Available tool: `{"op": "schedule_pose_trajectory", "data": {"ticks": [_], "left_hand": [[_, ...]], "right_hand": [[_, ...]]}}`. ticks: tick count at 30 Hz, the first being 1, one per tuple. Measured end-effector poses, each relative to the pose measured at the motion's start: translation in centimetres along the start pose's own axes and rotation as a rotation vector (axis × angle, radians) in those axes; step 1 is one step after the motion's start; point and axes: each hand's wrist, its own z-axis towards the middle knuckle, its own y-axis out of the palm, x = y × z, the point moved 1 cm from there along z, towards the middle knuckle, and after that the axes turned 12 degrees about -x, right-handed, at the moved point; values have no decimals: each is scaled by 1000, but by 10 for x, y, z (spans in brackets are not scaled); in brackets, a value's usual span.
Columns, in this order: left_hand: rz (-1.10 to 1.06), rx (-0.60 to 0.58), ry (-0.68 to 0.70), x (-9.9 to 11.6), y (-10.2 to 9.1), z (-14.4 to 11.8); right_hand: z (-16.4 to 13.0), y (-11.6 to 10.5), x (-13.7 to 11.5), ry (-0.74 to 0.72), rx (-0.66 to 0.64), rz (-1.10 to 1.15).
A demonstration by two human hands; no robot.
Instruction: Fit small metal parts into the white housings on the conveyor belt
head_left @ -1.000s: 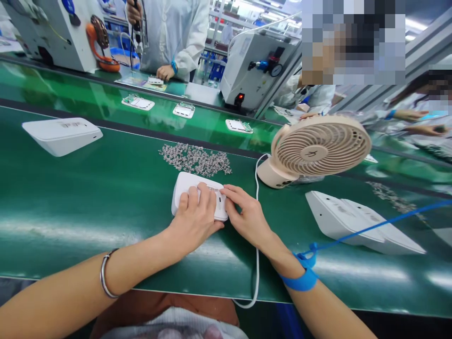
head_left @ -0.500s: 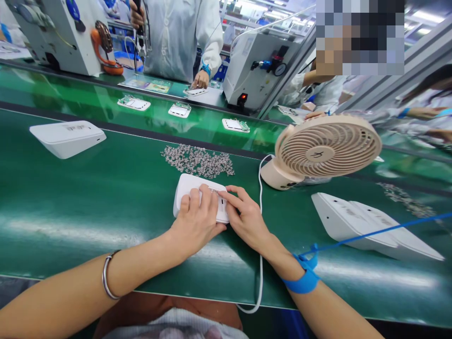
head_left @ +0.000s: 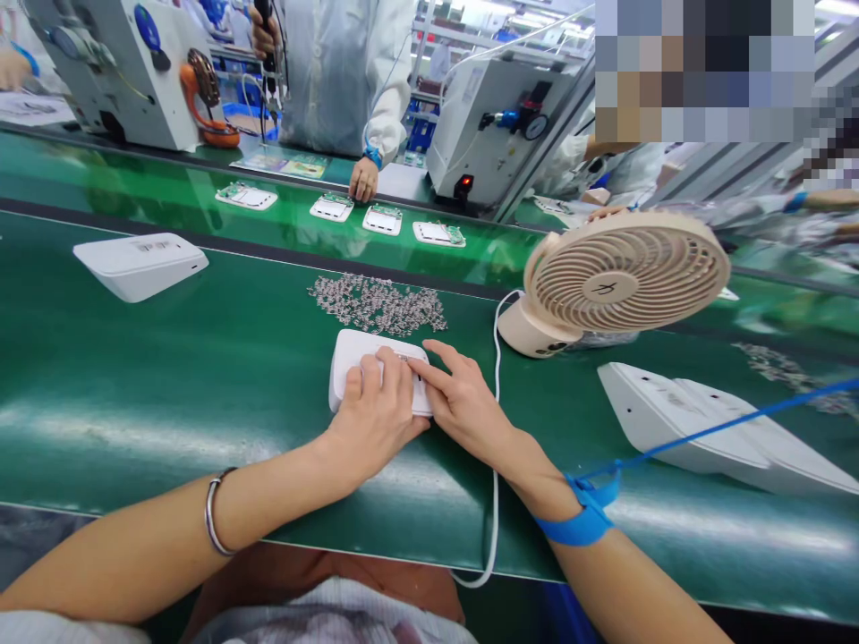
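A white plastic housing (head_left: pixel 349 356) lies on the green belt in front of me. Across its top my left hand (head_left: pixel 372 411) has its fingers curled, with the thumb at the near side, gripping it. My right hand (head_left: pixel 470 398) reaches in from the right; one fingertip presses the top beside small metal bits (head_left: pixel 403 359), while another finger is stretched out and lifted. Its thumb is hidden. Just beyond the housing is a loose pile of small metal parts (head_left: pixel 376 302).
A beige fan (head_left: pixel 610 286) with a white cable (head_left: pixel 497 519) stands to the right. Similar white housings lie at left (head_left: pixel 148 264) and right (head_left: pixel 677 420). A blue cord (head_left: pixel 744 417) runs from my right wristband. Across the far belt, a co-worker's hand (head_left: pixel 363 179) is near several circuit-board trays (head_left: pixel 382 220).
My right hand's upper finger has lifted off and straightened. The co-worker's hand has drawn back from a tray, which now lies among the others on the far belt. The view has shifted slightly.
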Motion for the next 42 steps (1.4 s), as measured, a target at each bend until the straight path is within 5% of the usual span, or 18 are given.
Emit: {"op": "schedule_pose_trajectory", "data": {"ticks": [9, 27, 38, 42], "left_hand": [[31, 7, 59, -4, 2, -5], [86, 10, 112, 1, -9, -14], [-46, -501, -329, -88, -8, 20], [-30, -492, -426, -102, -7, 22]], "right_hand": [[13, 12, 7, 184, 131, 635], [14, 8, 3, 312, 214, 645], [12, 7, 5, 190, 264, 381], [6, -14, 19, 210, 387, 121]]}}
